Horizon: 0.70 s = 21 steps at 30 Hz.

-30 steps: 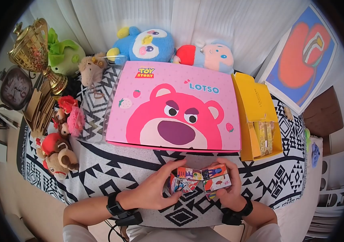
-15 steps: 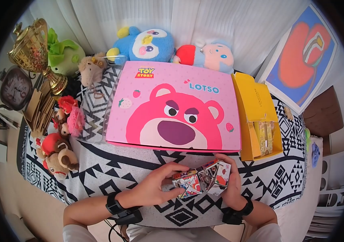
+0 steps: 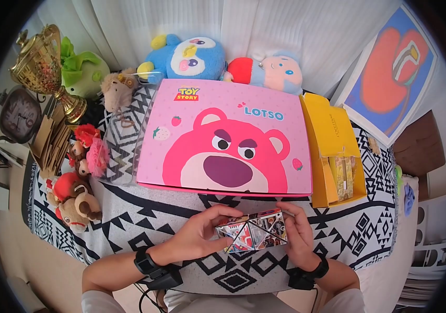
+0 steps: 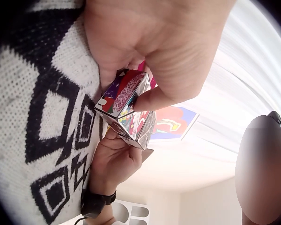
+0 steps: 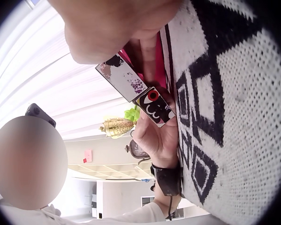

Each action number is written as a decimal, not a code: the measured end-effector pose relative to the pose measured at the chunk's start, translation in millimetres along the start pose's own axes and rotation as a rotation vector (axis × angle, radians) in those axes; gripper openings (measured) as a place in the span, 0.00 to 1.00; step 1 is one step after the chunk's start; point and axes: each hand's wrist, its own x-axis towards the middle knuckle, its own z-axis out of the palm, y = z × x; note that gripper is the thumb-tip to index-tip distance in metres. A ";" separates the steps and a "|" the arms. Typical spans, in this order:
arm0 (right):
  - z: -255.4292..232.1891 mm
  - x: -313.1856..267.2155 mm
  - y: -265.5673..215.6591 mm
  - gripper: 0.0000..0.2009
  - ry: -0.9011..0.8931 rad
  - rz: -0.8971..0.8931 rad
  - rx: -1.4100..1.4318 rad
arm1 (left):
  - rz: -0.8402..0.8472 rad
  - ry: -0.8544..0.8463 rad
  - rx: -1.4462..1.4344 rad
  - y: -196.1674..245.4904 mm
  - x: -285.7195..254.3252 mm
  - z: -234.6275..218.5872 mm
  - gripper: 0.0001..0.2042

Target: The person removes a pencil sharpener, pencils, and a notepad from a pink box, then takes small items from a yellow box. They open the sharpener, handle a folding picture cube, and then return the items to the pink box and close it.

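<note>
Between both hands is a folding picture cube (image 3: 257,233), its hinged blocks printed with colourful pictures and split by diagonal seams. My left hand (image 3: 194,236) grips its left end, thumb across the near face and fingers along the top. At the other end my right hand (image 3: 300,239) holds it, with fingers reaching over the top right corner. The left wrist view shows the folding cube (image 4: 131,105) pinched by the left thumb, with the right hand (image 4: 114,161) beyond. In the right wrist view a white block and a black-patterned block of the cube (image 5: 154,107) meet at a hinge.
A large pink Lotso box (image 3: 228,141) lies just beyond the hands on the patterned cloth (image 3: 129,208). To its right stands an opened yellow box (image 3: 332,125). Plush toys (image 3: 79,203) and a gold trophy (image 3: 40,68) are at the left; a blue plush (image 3: 191,57) sits behind.
The cube has turned over in the hands: its two separated, angled halves have come together into one longer block showing triangular-seamed faces. Both hands have shifted their fingers around it.
</note>
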 end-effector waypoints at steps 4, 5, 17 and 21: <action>3.4 2.4 -4.9 0.18 0.020 -0.037 -0.131 | 0.007 0.013 0.003 1.1 0.5 -0.1 0.25; 5.0 3.6 -6.0 0.19 0.006 -0.032 -0.021 | 0.012 0.017 -0.009 -0.1 0.7 -0.6 0.25; 9.0 5.9 -4.6 0.34 -0.100 -0.118 -0.015 | 0.072 0.072 0.023 3.1 -0.9 2.6 0.25; 8.5 7.6 -7.6 0.33 -0.098 -0.195 -0.120 | -0.004 0.083 0.014 5.8 -2.4 3.6 0.26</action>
